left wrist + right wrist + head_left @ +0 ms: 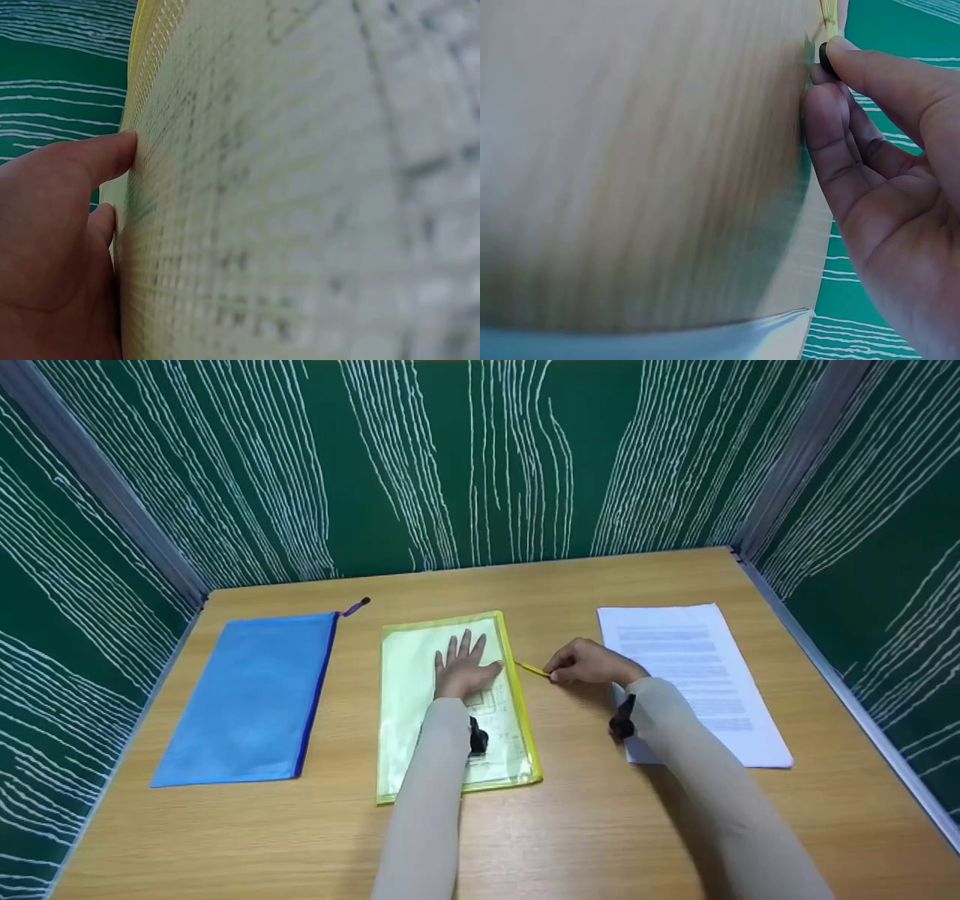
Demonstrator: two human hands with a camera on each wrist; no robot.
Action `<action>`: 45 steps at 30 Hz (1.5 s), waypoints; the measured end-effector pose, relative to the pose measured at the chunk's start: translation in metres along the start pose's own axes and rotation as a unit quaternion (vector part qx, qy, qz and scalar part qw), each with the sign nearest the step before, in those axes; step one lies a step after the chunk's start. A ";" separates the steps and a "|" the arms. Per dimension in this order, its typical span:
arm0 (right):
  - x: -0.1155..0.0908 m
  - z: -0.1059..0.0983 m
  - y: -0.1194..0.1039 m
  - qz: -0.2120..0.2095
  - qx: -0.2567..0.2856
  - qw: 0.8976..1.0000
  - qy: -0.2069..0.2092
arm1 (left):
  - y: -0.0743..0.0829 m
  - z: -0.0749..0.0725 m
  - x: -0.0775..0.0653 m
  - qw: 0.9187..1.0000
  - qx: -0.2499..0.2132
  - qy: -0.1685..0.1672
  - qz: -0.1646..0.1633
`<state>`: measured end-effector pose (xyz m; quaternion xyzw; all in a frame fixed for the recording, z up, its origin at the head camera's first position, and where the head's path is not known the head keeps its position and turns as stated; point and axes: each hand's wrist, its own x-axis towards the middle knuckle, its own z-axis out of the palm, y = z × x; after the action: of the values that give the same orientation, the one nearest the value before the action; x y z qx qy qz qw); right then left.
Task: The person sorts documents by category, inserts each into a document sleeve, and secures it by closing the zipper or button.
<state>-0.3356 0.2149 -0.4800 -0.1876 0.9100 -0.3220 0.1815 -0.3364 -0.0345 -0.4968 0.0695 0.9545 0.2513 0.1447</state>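
Note:
A yellow mesh zip pouch [405, 720] lies in the middle of the table, with a printed sheet showing through its cover. My left hand [461, 669] rests on it with the fingers spread. In the left wrist view, the thumb and a fingertip of my left hand [52, 225] touch the mesh surface. Just off the pouch's right edge, my right hand [592, 662] pinches the yellow zipper pull [531, 668]. The right wrist view shows the dark end of the zipper pull [827, 60] between the thumb and fingers of my right hand [900, 165].
To the left lies a blue zip pouch [244, 697] with a purple pull [355, 607] at its far corner. Printed white paper [675, 619] lies at the right, partly under my right forearm. Green panels [450, 457] with white lines enclose the wooden table [555, 840].

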 end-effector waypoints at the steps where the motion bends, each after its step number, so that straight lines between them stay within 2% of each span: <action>1: 0.000 0.001 0.000 0.002 -0.001 1.000 -0.002 | 0.000 0.000 0.001 1.000 0.002 0.001 -0.001; 10: -0.004 -0.001 -0.003 0.007 -0.011 1.000 -0.016 | 0.000 -0.001 0.000 1.000 0.000 -0.006 0.001; 22: -0.008 -0.003 -0.001 0.001 -0.015 0.999 -0.032 | 0.000 0.000 0.003 1.000 0.003 0.008 -0.005; 29: -0.012 -0.001 0.003 -0.043 0.009 0.998 -0.040 | -0.001 -0.001 0.002 1.000 -0.001 0.003 0.000; 38: -0.017 -0.003 -0.001 -0.017 0.007 0.998 -0.062 | -0.004 -0.001 0.004 1.000 -0.002 0.012 -0.007; 45: -0.018 -0.002 -0.001 -0.032 -0.001 0.997 -0.065 | -0.002 -0.002 0.005 1.000 -0.008 0.009 -0.006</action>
<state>-0.3208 0.2235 -0.4743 -0.2368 0.8902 -0.3142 0.2296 -0.3417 -0.0364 -0.4977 0.0608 0.9542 0.2583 0.1381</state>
